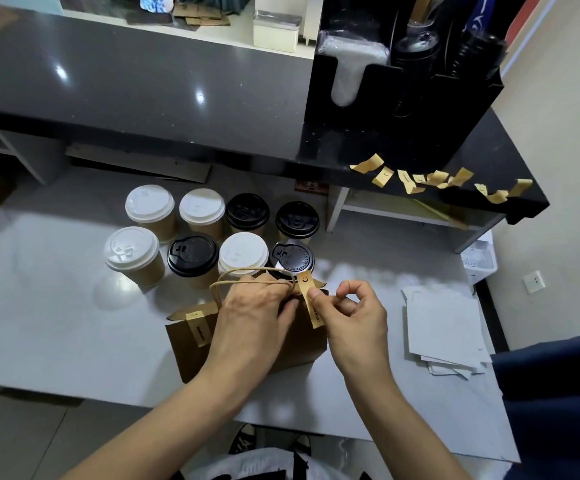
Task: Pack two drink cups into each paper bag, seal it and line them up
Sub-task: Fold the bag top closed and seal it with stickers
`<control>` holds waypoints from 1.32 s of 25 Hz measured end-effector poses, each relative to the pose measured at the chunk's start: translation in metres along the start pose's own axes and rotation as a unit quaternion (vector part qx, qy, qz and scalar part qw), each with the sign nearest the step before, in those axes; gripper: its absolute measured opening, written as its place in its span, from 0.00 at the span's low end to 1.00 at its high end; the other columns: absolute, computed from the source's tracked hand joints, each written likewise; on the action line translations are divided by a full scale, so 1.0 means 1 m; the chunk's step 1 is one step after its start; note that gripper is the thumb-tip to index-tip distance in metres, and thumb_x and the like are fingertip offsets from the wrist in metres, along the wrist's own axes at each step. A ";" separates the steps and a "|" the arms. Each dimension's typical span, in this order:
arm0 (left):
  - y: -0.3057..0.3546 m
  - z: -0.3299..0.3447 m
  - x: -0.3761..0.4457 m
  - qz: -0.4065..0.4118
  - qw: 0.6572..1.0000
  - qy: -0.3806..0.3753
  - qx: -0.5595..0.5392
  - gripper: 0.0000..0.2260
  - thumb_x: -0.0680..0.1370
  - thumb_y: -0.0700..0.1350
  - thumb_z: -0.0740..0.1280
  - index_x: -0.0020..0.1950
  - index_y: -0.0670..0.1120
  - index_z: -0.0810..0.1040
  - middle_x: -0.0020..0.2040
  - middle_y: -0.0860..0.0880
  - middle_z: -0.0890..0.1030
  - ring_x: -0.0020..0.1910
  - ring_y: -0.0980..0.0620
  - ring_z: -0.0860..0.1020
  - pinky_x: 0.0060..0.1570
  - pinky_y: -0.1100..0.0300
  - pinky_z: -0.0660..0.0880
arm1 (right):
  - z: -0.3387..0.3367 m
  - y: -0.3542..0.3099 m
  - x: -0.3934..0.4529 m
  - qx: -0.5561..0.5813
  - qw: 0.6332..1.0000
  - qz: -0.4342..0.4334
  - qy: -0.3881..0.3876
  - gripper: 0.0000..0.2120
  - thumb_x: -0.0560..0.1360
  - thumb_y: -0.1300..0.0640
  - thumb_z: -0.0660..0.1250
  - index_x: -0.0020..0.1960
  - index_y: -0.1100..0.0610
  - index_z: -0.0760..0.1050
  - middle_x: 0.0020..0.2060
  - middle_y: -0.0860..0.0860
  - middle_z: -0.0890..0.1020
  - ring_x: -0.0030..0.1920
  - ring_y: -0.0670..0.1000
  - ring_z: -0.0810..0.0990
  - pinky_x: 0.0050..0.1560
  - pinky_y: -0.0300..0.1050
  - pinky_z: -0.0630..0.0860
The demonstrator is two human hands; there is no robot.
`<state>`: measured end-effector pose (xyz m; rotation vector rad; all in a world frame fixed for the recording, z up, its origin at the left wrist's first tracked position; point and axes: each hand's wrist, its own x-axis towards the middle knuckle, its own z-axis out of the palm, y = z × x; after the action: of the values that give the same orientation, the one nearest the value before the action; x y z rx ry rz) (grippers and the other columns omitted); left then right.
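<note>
Brown kraft paper bag (247,344) standing upright at the near middle of the pale grey table (39,323), its top edges folded together. Left hand (253,313) lies over the bag's top, fingers curled round the folded edge and the twisted-paper handle (247,273), which loops up behind the knuckles. Right hand (354,317) pinches a tan sticker strip (307,296) between thumb and forefinger; the strip bears a small smiley mark at its upper end and hangs down over the bag's right top corner, touching its front face. A second, matching strip (196,329) is already stuck over the bag's left top edge.

To the right of the bag, apart from it, lies a loose stack of white backing sheets (444,334). Just behind the bag stand eight lidded drink cups (208,233) in two rows of four: near row, left to right, white, black, white and black lids; far row, white, white, black, black. The near right black-lidded cup (292,259) stands immediately behind the bag's top and the sticker's upper end.

Farther back, a dark raised counter (177,98) spans the scene. More tan stickers (437,180) cling along its front right edge. On the counter's right end stands a black organiser (406,109) holding stacked lids and other supplies.
</note>
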<state>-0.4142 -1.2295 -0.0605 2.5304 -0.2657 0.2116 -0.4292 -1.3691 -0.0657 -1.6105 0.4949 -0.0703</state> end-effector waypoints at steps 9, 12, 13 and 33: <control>-0.003 -0.002 -0.003 0.020 0.998 0.011 -0.055 0.10 0.73 0.43 0.75 0.49 0.50 0.76 0.44 0.54 0.78 0.46 0.52 0.76 0.47 0.58 0.73 | 0.003 0.004 0.002 -0.004 1.000 0.002 0.015 0.17 0.73 0.55 0.77 0.43 0.54 0.67 0.34 0.51 0.86 0.31 0.45 0.78 0.34 0.34 0.72; -0.001 -0.006 -0.004 0.075 0.997 -0.001 -0.036 0.10 0.75 0.40 0.73 0.52 0.51 0.76 0.46 0.53 0.78 0.47 0.50 0.77 0.48 0.56 0.73 | 0.004 0.003 0.003 -0.012 1.000 -0.001 0.021 0.19 0.73 0.52 0.78 0.42 0.53 0.66 0.33 0.50 0.85 0.30 0.45 0.77 0.33 0.33 0.72; -0.001 -0.006 -0.004 0.081 0.996 -0.009 -0.034 0.10 0.75 0.40 0.72 0.54 0.51 0.78 0.48 0.53 0.79 0.49 0.48 0.78 0.50 0.53 0.74 | 0.004 0.002 0.003 -0.015 1.000 -0.002 0.022 0.20 0.72 0.51 0.79 0.41 0.53 0.66 0.32 0.50 0.85 0.29 0.44 0.76 0.33 0.33 0.71; -0.004 0.000 0.004 0.047 0.997 -0.026 -0.050 0.07 0.77 0.42 0.70 0.53 0.50 0.85 0.50 0.52 0.81 0.53 0.47 0.78 0.56 0.47 0.74 | -0.013 0.004 0.004 -0.098 0.995 0.012 -0.031 0.16 0.73 0.50 0.78 0.47 0.51 0.69 0.35 0.46 0.87 0.33 0.43 0.81 0.37 0.37 0.73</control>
<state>-0.4091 -1.2269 -0.0611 2.4299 -0.4070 0.1643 -0.4313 -1.3824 -0.0687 -1.7923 0.4842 0.0476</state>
